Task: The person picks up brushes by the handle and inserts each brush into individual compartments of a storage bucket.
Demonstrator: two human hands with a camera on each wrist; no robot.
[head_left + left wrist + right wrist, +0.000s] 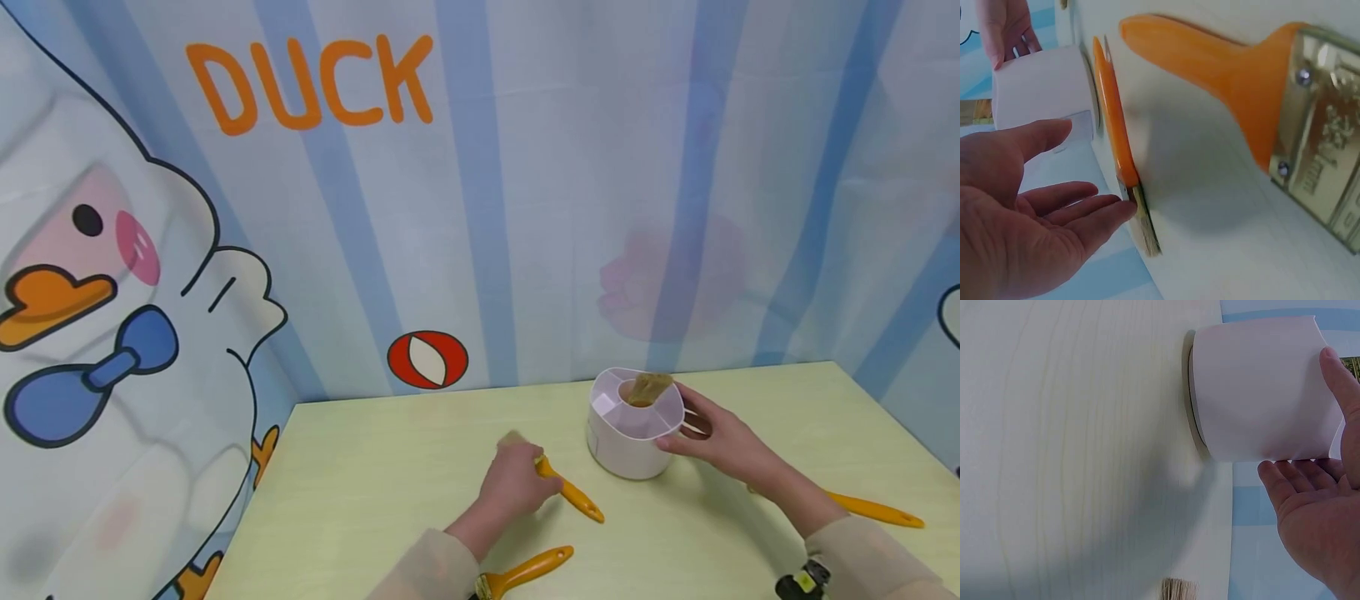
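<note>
My left hand (pixel 513 479) reaches down over a paintbrush (pixel 581 502) that lies on the table. In the left wrist view its fingertips are right at the brush's metal band, with the thumb held well apart. At the back right stands a round white organizer (pixel 630 454) with several compartments. A second paintbrush (pixel 648 387) stands in its middle, bristles up and handle hidden inside. My right hand (pixel 720 437) holds the organizer from the right, thumb at the rim (pixel 1335 359) and fingers against the wall.
Nearer the front lies another orange-handled paintbrush (pixel 536 568), partly behind the left sleeve. One more paintbrush (pixel 877 508) lies at the right, partly covered by the right forearm. A printed duck curtain (pixel 480 208) hangs behind the pale table (pixel 375 467).
</note>
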